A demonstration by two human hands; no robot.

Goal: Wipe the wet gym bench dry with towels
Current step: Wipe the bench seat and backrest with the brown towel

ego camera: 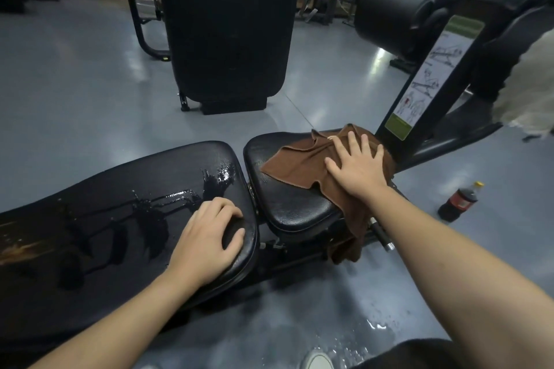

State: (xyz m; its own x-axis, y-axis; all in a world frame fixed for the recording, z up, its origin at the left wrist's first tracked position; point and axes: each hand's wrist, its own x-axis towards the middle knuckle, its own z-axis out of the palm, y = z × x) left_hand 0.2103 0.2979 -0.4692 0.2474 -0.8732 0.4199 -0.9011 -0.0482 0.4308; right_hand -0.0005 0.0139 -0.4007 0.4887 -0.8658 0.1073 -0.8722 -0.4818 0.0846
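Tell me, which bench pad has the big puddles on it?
The long back pad under the left hand. Puddles streak it, while the small seat pad carries the brown towel instead.

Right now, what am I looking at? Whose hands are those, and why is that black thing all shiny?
The camera sits on a person's head, looking down, so these are their own hands. The black thing is a padded gym bench. The long pad is shiny with puddles of water. The left hand rests on that pad's end, holding nothing. The right hand presses flat on a brown towel on the seat pad to dry it. A cola bottle stands on the floor.
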